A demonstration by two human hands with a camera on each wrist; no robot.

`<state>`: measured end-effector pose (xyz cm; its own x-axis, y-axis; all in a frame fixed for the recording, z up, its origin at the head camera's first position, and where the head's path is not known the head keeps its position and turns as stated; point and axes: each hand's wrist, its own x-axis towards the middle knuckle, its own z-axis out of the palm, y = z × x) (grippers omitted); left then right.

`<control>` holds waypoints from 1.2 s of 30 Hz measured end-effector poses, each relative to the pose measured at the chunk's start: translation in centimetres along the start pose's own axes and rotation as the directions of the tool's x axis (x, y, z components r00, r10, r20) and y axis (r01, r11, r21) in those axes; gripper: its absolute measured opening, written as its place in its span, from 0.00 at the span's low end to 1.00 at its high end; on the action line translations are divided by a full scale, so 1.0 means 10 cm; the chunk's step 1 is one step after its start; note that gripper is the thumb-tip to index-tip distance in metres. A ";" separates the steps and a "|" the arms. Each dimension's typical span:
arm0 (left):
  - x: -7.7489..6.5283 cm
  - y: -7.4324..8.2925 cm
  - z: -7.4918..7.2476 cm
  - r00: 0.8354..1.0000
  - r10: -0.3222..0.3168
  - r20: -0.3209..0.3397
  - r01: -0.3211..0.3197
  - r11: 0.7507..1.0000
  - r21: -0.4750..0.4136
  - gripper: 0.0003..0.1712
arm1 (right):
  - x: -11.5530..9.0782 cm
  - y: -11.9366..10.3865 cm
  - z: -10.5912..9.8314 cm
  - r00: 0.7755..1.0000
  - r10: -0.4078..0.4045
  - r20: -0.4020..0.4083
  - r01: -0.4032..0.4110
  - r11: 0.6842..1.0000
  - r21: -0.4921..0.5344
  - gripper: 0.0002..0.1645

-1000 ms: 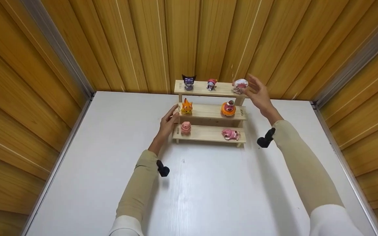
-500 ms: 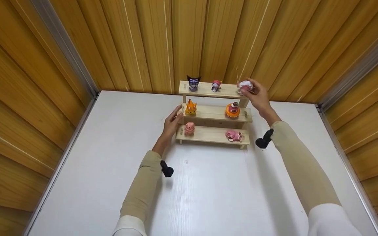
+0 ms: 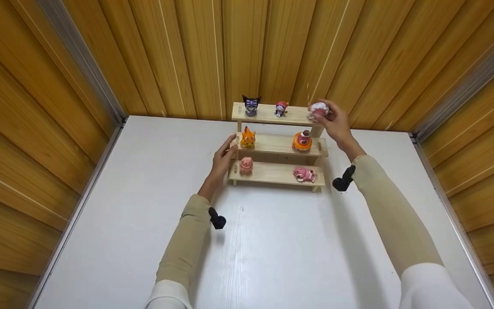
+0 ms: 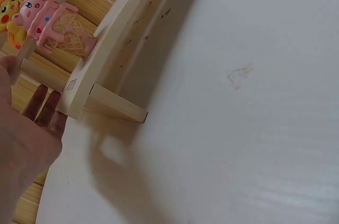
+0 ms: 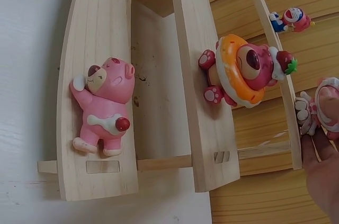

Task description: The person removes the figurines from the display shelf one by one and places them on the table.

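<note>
A three-tier wooden display shelf [image 3: 272, 172] stands at the back, with small figurines on every tier. At the right end of the top tier, my right hand [image 3: 337, 126] pinches a pink-and-white figurine [image 3: 319, 108] between thumb and fingers; the right wrist view cuts it off at the edge. My left hand [image 3: 222, 159] touches the shelf's left end with extended, loosely bent fingers. Near it are an orange fox-like figurine [image 3: 248, 138] and a pink ice-cream-cone figurine [image 4: 58, 25]. A pink bear in an orange ring [image 5: 241, 73] sits on the middle tier; a lying pink bear [image 5: 107, 105] is below.
On the top tier also stand a dark purple eared figurine [image 3: 251, 106] and a small red-capped figurine [image 3: 281, 109]. Right behind the shelf rises a wood-panelled wall [image 3: 204, 60]. A white tabletop [image 3: 268, 253] extends in front, between panelled side walls.
My right hand has gone from spread fingers beside the pink-and-white figurine to pinching it. The left hand keeps its place at the shelf's left end. The head view has shifted slightly.
</note>
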<state>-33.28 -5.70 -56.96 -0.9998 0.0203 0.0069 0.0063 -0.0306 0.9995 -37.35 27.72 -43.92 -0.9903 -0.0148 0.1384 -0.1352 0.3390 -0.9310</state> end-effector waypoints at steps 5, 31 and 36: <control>0.00 0.01 -0.02 1.000 0.010 -0.005 -0.009 1.000 0.002 0.28 | 0.01 -0.02 0.01 1.000 0.014 0.000 -0.014 1.000 -0.010 0.31; -0.02 0.02 -0.06 1.000 0.000 0.027 0.000 1.000 0.000 0.29 | -0.18 0.00 -0.09 0.999 -0.022 0.029 0.022 1.000 0.015 0.30; -0.03 0.02 -0.04 1.000 -0.012 0.028 0.012 1.000 0.002 0.29 | -0.27 -0.03 -0.14 1.000 -0.017 0.006 0.016 0.999 0.047 0.31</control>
<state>-33.01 -6.15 -56.73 -0.9988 0.0490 -0.0042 -0.0056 -0.0281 0.9996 -34.58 29.02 -43.54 -0.9881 -0.0258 0.1519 -0.1527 0.2944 -0.9434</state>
